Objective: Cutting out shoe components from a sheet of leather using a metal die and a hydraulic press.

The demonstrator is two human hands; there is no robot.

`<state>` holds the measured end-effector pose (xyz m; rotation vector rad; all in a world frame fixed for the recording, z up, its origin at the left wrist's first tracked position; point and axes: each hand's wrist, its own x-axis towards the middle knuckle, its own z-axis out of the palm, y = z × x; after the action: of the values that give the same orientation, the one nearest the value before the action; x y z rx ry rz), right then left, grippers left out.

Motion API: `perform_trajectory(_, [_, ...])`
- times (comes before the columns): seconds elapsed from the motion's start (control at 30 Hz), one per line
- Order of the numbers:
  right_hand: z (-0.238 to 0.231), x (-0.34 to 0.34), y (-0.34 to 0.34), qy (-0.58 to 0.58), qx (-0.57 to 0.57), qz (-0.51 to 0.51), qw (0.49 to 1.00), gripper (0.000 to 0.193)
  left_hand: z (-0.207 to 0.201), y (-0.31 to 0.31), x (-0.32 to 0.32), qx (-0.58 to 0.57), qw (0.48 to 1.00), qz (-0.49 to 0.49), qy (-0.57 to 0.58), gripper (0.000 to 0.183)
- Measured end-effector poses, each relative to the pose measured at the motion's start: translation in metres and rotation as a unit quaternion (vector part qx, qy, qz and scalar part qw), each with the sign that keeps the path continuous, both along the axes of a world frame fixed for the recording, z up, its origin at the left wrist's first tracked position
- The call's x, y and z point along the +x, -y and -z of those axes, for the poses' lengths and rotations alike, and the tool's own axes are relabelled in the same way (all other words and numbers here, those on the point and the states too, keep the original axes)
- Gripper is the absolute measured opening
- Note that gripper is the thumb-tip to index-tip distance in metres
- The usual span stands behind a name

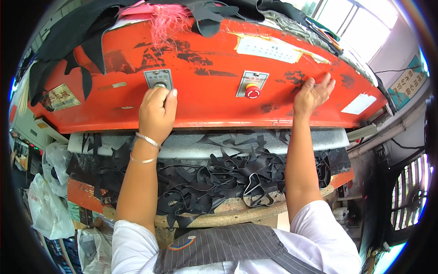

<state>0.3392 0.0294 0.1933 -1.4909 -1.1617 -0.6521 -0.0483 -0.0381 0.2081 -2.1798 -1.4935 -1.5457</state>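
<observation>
A wide red machine beam (205, 98) with worn paint spans the view in front of me. My left hand (157, 109) is closed at a round metal-rimmed control button (160, 85) on a small grey plate, and it hides most of that button. Farther right, my right hand (314, 96) rests against the red panel, fingers stretched out, holding nothing. Between the hands, a red emergency stop button (252, 91) sits on its own plate. Below the beam, a heap of black leather-like scraps (196, 182) lies on the bed, with a bent metal cutting die (256, 191) among them.
A pale cutting board (182, 148) lies under the beam. Black sheet material (82, 27) and pink fibres (169, 20) drape over the beam's top. Clear plastic bags (50, 205) hang at the left. A barred window or grille (408, 194) stands at the right.
</observation>
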Motion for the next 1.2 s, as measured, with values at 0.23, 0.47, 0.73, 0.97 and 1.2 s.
perform_trajectory(0.23, [0.013, -0.001, 0.072, -0.047, -0.048, -0.110, 0.992, 0.059, 0.060, 0.131, -0.022, -0.340, 0.923, 0.159, 0.086, 0.030])
perform_trajectory(0.47, [0.013, -0.064, 0.097, -0.141, -0.072, -0.358, 0.920, 0.036, 0.109, 0.215, -0.036, -0.611, 0.751, 0.212, 0.133, 0.022])
perform_trajectory(0.73, [0.020, -0.121, 0.097, 0.040, -0.273, -0.396, 0.876, 0.022, 0.101, 0.209, -0.040, -0.680, 0.686, 0.216, 0.140, 0.023])
perform_trajectory(0.97, [0.080, -0.135, 0.085, 0.177, -0.431, -0.292, 0.835, 0.046, 0.107, 0.207, -0.062, -0.647, 0.665, 0.275, 0.251, 0.016])
perform_trajectory(1.2, [0.136, -0.167, 0.058, 0.140, -0.463, -0.226, 0.846, 0.061, 0.125, 0.091, -0.136, -0.374, 0.925, 0.011, 0.068, 0.022])
